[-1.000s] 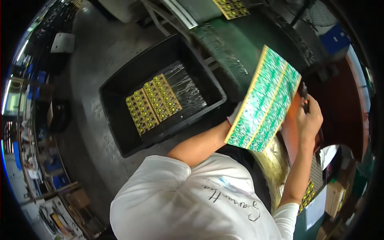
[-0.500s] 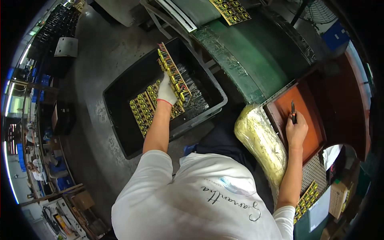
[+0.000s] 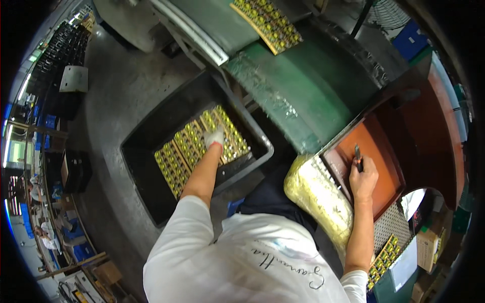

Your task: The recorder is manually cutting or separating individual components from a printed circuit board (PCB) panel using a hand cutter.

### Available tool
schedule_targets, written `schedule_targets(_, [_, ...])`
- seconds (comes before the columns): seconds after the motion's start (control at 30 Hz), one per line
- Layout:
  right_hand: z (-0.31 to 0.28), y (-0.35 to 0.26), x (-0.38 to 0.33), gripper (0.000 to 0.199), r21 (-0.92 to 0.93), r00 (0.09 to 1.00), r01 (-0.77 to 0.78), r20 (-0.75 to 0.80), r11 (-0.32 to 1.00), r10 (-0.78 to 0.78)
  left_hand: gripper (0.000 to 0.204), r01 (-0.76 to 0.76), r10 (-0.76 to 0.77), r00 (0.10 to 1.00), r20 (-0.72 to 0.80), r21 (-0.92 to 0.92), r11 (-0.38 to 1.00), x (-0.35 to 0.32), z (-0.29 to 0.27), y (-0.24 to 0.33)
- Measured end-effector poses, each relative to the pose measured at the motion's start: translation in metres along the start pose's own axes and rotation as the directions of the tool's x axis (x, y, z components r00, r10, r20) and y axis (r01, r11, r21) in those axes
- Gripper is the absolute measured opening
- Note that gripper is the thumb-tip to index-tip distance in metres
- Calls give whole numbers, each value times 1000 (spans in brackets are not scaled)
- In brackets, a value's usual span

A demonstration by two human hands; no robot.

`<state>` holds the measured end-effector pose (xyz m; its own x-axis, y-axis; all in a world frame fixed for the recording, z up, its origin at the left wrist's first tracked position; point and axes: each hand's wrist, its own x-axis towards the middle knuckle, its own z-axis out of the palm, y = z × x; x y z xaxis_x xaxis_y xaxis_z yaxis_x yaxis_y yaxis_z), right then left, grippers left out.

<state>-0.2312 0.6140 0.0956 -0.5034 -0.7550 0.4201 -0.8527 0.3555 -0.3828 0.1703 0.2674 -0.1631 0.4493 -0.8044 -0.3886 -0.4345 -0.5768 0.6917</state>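
Note:
A large black plastic bin [image 3: 135, 178] stands on the floor at the left. Several panels of circuit boards [image 3: 177, 159] with yellow components lie side by side in it. My left hand [image 3: 214, 137], in a white glove with a red cuff, reaches into the bin and grips the rightmost panel [image 3: 233, 137], which lies almost flat; its fingertips are blurred. My bare right hand [image 3: 364, 179] is closed round a slim dark hand tool [image 3: 357, 152] with its tip pointing away from me, above an orange-brown tray [image 3: 381, 151]. The tool's exact kind is not clear.
A green-topped conveyor [image 3: 303, 96] runs beyond the bin, carrying another board panel [image 3: 268, 25]. A plastic-wrapped yellow bundle [image 3: 318, 189] lies beside the tray. More boards [image 3: 384, 261] rest near my right elbow. A fan [image 3: 389, 15] stands at the back right.
My left hand has lowered the tilted panel into the bin, where it now lies next to the others. My right hand keeps the tool over the tray. The whole view has shifted slightly.

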Motion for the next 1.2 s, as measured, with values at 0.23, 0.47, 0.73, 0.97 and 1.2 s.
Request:
schedule_targets(0.23, [-16,-12,7,31,165,954,-226,238,960,183,84,178,-183,914,362,48,983,35,-12,-19])
schedule_targets(0.47, [-115,-12,-35,24,36,981,-194,-22,980,195,75,90,88,815,573,-274,958,-9,-57,76])
schedule_targets(0.73, [-288,110,-212,21,-194,631,-705,-612,682,477,62,-128,635,356,686,-637,760,-192,-46,162])
schedule_targets(0.97, [-375,278,-392,25,843,-300,-534,-263,67,917,47,4,613,-186,768,-623,782,-388,-20,148])
schedule_targets(1.2, [-385,304,-366,21,807,-121,-530,-377,261,918,20,-693,633,-241,736,-587,418,-482,-27,116])
